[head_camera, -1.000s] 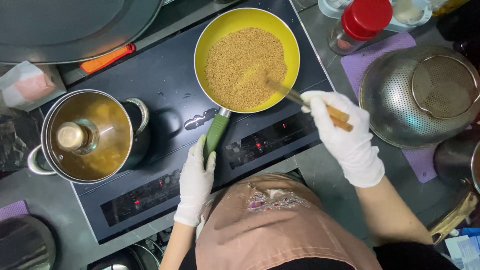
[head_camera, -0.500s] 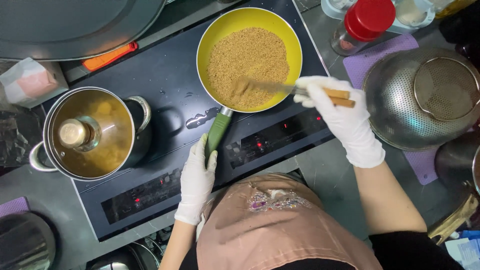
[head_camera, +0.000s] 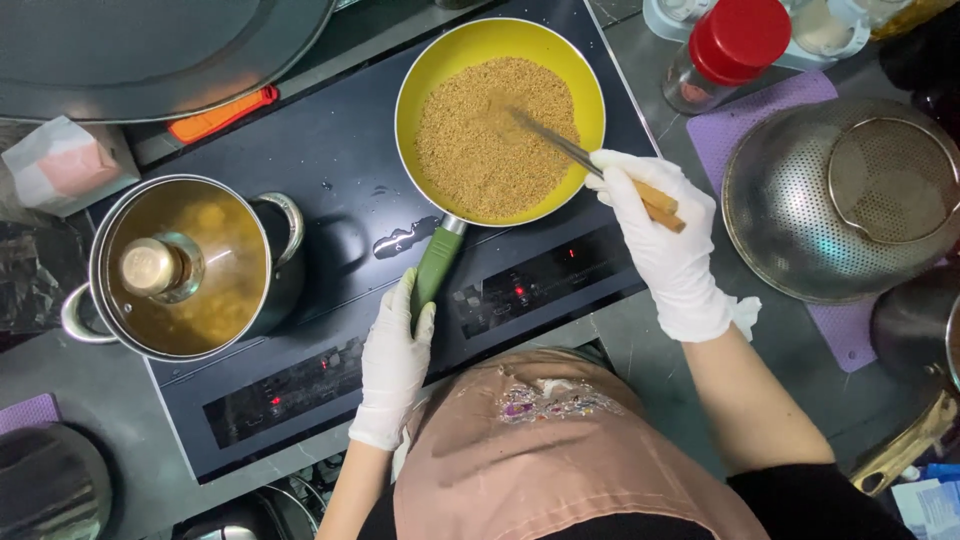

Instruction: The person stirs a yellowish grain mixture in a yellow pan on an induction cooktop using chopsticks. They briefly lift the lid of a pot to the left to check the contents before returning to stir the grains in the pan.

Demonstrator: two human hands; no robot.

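A round yellow frying pan [head_camera: 500, 120] filled with small tan grains [head_camera: 490, 135] is set on the black glass induction cooktop [head_camera: 330, 180], toward its far right side. The pan's green handle [head_camera: 437, 262] is gripped by the left hand [head_camera: 393, 365], which is covered by a white glove; its fingers are curled closed around the lower end of the handle. A pair of chopsticks with wooden grips and metal tips [head_camera: 590, 165] is held in the gloved right hand [head_camera: 665, 240], the fingers being pinched shut about the wooden ends, while the metal tips are laid in the grains near the middle of the pan. On the left part of the cooktop a steel pot under a glass lid with a round knob [head_camera: 180, 265] is seen, well apart from the pan. To the right, beside the cooktop, a perforated steel colander [head_camera: 820, 210] is placed on a purple mat [head_camera: 760, 100], with a round mesh strainer [head_camera: 890, 180] resting inside it. A red-capped jar [head_camera: 725, 50] is found behind the colander.
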